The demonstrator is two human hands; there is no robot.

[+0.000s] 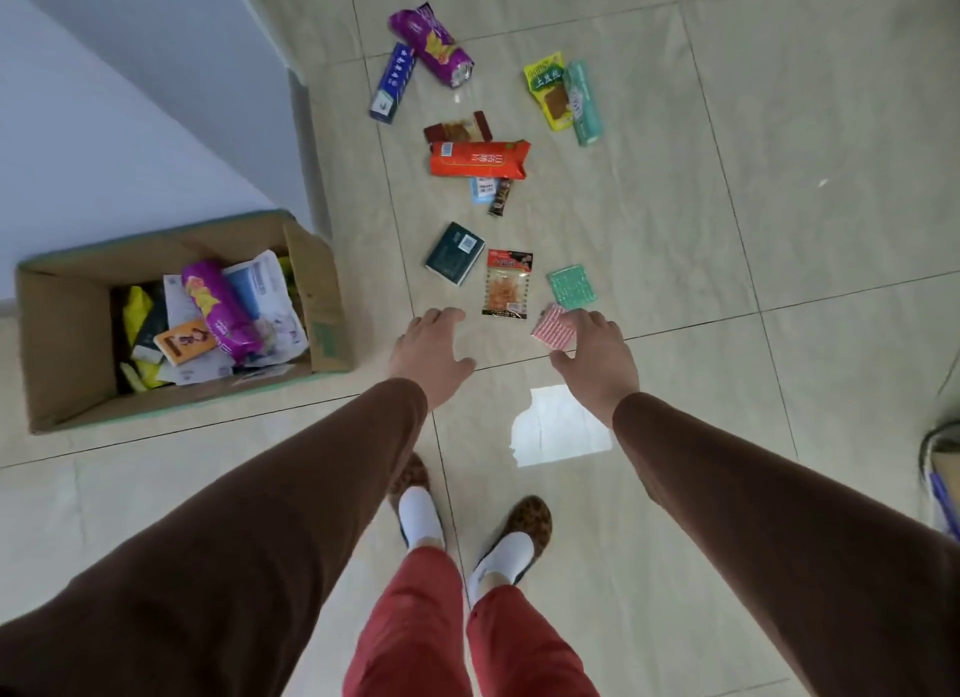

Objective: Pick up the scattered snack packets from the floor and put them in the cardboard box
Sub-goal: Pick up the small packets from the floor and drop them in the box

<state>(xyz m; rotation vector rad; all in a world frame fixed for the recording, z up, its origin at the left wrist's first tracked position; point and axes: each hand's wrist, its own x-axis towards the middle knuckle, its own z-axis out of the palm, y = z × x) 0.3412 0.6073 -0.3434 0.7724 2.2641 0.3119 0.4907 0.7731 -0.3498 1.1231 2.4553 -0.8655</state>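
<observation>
Head view: a person in brown sleeves and red trousers stands on a glossy beige tiled floor (779,228), both arms reaching down
Left hand: left hand (431,353) is empty, fingers spread and loose, above the floor just short of the packets
Right hand: right hand (597,353) has its fingers curled onto a small pink patterned square packet (553,328); whether it is pinched or only touched cannot be told
Nearest packets: a green patterned square packet (571,286) lies just beyond the pink one; a clear packet with orange snack and red header (508,283) and a dark teal flat box (455,253) lie beside it
Farther packets: an orange-red long wrapper (480,159), a purple tubular crisp packet (431,44), a blue slim box (393,83), a yellow-green pouch (548,93)
Box: the open brown cardboard box (62,343) sits at the floor's left edge against the pale wall (104,124), already holding a second purple crisp packet (218,306) among papers and wrappers
</observation>
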